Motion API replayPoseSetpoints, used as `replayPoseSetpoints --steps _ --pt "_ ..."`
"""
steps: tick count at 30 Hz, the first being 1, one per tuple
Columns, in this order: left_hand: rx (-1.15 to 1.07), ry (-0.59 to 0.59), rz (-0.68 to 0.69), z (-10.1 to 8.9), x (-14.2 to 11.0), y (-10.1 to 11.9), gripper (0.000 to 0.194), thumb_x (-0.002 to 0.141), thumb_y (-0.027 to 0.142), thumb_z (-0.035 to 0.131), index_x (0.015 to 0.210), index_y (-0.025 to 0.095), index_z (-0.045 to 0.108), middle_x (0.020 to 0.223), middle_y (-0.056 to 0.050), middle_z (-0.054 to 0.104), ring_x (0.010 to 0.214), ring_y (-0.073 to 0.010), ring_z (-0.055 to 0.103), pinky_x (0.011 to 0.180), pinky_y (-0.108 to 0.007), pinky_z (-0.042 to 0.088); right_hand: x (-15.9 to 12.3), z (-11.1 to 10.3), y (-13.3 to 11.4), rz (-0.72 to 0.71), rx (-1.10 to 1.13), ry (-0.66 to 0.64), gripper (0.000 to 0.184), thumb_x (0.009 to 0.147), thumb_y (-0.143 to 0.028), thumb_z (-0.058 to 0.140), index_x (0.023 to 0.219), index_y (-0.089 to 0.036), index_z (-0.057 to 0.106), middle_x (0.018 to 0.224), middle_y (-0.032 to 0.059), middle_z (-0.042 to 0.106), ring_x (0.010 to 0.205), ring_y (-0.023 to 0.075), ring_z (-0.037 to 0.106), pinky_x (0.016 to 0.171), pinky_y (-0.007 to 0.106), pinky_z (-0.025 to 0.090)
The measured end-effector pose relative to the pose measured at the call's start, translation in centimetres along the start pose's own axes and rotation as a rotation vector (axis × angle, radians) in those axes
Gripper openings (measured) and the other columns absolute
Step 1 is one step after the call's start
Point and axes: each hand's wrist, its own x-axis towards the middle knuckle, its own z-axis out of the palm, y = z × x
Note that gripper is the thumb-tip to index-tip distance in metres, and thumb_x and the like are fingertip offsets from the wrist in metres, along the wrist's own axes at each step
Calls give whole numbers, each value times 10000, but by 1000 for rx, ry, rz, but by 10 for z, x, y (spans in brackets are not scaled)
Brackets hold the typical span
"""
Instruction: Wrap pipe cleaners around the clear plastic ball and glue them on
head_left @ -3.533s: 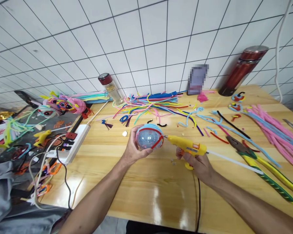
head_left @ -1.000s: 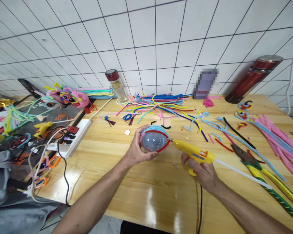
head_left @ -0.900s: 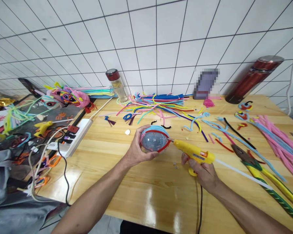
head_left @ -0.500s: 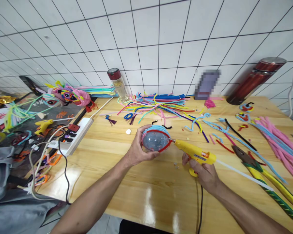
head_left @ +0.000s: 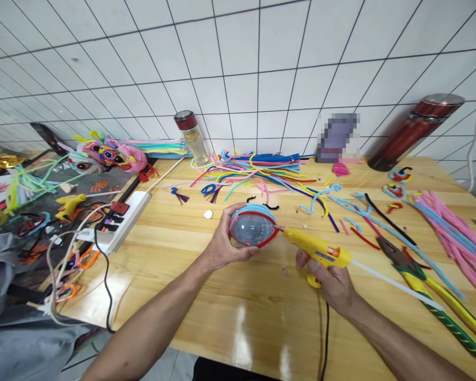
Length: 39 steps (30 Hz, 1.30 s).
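My left hand (head_left: 230, 238) is closed around a clear plastic ball (head_left: 253, 228) wrapped along its top with light blue pipe cleaner and edged with a red one. In my right hand (head_left: 331, 278) is a yellow hot glue gun (head_left: 315, 247), gripped by its handle. Its nozzle points left and meets, or nearly meets, the red edge at the ball's right side. A long white glue stick (head_left: 396, 286) sticks out of the gun's back. Just behind the ball lie short black pipe cleaner pieces (head_left: 270, 207).
Pliers (head_left: 414, 275) and pink pipe cleaners (head_left: 452, 227) lie at right. Behind are a pile of coloured pipe cleaners (head_left: 262, 161), a glass bottle (head_left: 194, 140) and a red thermos (head_left: 416, 132). At left are a power strip (head_left: 122, 222), another glue gun (head_left: 69, 205) and a person's grey clothing (head_left: 19, 323).
My hands, the ball and the glue gun stay almost exactly in place. At the left edge, the other person's grey sleeve has shifted slightly.
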Motion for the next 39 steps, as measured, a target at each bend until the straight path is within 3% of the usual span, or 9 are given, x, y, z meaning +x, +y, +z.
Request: replayPoseSetpoints --steps 20,39 --pt "1 11 43 0 1 1 994 688 575 916 1497 242 443 1530 -166 521 1376 -357 600 1115 -493 562 3 2 -7 -110 -50 12 351 1039 -476 564 846 -216 699 770 39 675 724 196 652 682 322 547" --pt "-15 6 -1 1 2 3 1011 672 557 928 1492 243 426 1527 -160 522 1379 -349 591 1142 -503 532 2 2 -6 -64 -40 16 353 1027 -495 579 856 -215 708 772 40 682 715 196 646 661 322 532"
